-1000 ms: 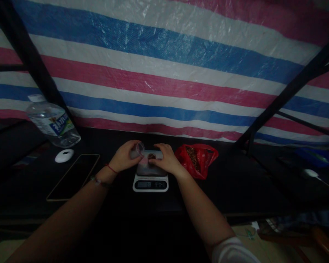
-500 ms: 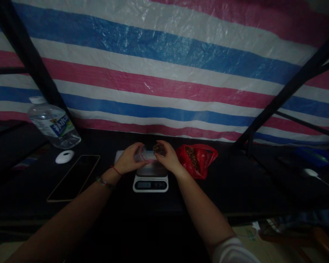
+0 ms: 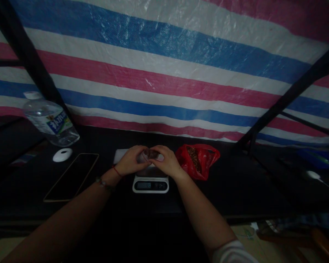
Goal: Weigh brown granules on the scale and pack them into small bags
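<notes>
Above the kitchen scale, my two hands meet, fingertips nearly touching. My left hand curls round a small clear plastic cup. In my right hand, closed from the other side, is a small clear container with brown bits, its mouth against the cup. Fingers hide much of both vessels, so I cannot tell whether the bits have crossed over. The scale's display is lit, but its digits are too dim to read. To the right of my right hand, a red plastic bag lies open with brown granules inside.
A phone, a white mouse-like object and a large clear bottle are on the left of the black table. A whitish item lies behind my left hand. Dark frame posts flank the striped sheet.
My hands have come together over the scale, bringing the right-hand container against the left-hand cup. The view has shifted slightly.
</notes>
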Demonstrator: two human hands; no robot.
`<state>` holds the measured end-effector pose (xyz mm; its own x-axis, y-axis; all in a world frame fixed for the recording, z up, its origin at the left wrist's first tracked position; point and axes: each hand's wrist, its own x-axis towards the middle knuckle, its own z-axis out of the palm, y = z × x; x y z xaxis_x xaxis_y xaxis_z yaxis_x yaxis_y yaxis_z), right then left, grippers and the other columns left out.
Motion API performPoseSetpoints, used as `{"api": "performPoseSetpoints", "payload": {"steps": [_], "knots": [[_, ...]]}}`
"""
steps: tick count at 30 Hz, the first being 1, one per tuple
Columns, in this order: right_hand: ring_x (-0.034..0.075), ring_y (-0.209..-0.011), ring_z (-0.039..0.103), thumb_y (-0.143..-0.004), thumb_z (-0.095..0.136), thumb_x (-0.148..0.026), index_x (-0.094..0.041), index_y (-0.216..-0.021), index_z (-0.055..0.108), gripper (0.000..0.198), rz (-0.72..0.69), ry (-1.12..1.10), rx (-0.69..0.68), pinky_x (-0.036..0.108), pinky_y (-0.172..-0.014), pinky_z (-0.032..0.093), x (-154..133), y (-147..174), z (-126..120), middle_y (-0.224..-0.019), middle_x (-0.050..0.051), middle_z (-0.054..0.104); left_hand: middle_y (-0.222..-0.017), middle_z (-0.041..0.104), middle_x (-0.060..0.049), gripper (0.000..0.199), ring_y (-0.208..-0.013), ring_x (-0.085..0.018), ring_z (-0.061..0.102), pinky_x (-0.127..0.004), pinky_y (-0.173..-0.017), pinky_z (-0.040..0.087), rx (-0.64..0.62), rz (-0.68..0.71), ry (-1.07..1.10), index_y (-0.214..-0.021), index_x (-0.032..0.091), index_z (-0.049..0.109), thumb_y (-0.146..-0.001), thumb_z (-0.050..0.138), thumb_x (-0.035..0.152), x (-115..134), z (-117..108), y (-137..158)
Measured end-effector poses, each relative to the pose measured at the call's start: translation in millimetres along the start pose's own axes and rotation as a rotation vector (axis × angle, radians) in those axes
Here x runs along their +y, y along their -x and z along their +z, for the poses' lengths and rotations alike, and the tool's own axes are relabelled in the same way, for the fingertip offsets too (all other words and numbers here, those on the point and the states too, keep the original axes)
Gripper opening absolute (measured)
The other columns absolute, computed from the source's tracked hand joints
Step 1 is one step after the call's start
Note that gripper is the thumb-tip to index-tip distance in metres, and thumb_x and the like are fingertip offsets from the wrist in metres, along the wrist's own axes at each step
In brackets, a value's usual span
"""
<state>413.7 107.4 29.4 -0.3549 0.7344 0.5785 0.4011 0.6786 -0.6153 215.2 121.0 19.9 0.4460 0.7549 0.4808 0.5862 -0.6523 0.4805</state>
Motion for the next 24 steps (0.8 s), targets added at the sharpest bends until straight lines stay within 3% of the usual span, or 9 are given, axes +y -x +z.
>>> {"api": "performPoseSetpoints", "payload": {"steps": [3, 7, 14, 20, 24], "knots": [[0.019, -0.106, 0.058, -0.077, 0.067, -0.017, -0.024, -0.113, 0.063, 0.037, -0.059, -0.012, -0.058, 0.036, -0.095, 0.046, -1, -1, 0, -0.11, 0.005, 0.062, -0.1, 0.066, -0.009, 0.046, -0.092, -0.025, 0.062, -0.04, -0.083, 0.049, -0.016, -0.019, 0.038, -0.105, 0.017, 0.058, -0.071, 0.066, 0.047, 1, 1, 1], [0.019, -0.108, 0.058, -0.076, 0.067, -0.018, -0.024, -0.121, 0.057, 0.047, 0.009, -0.054, -0.04, 0.038, -0.096, 0.046, -4, 1, 1, -0.115, 0.005, 0.063, -0.104, 0.065, -0.009, 0.051, -0.094, -0.026, 0.062, -0.039, -0.083, 0.05, -0.021, -0.014, 0.096, -0.11, 0.016, 0.057, -0.069, 0.068, 0.045, 2, 1, 2], [0.019, -0.129, 0.045, -0.085, 0.06, -0.021, -0.031, -0.142, 0.034, 0.064, -0.071, -0.055, -0.04, 0.043, -0.109, 0.035, -12, 3, -1, -0.137, 0.004, 0.053, -0.101, 0.065, -0.008, 0.046, -0.09, -0.023, 0.063, -0.036, -0.08, 0.05, -0.027, 0.008, 0.191, -0.107, 0.015, 0.056, -0.072, 0.068, 0.042, 6, -1, 2], [0.019, -0.127, 0.047, -0.086, 0.059, -0.02, -0.031, -0.14, 0.038, 0.058, -0.095, -0.057, -0.002, 0.042, -0.107, 0.037, -12, 4, 0, -0.136, 0.004, 0.054, -0.096, 0.063, -0.006, 0.039, -0.084, -0.021, 0.062, -0.033, -0.074, 0.05, -0.027, 0.014, 0.208, -0.104, 0.016, 0.054, -0.075, 0.064, 0.041, 2, -1, 3], [0.018, -0.116, 0.056, -0.081, 0.064, -0.02, -0.025, -0.136, 0.044, 0.058, -0.072, -0.054, -0.004, 0.038, -0.102, 0.043, -7, 4, 5, -0.128, 0.007, 0.059, -0.094, 0.062, -0.005, 0.037, -0.082, -0.019, 0.06, -0.032, -0.073, 0.049, 0.014, 0.016, 0.196, -0.103, 0.016, 0.054, -0.075, 0.063, 0.038, -6, 0, 4]]}}
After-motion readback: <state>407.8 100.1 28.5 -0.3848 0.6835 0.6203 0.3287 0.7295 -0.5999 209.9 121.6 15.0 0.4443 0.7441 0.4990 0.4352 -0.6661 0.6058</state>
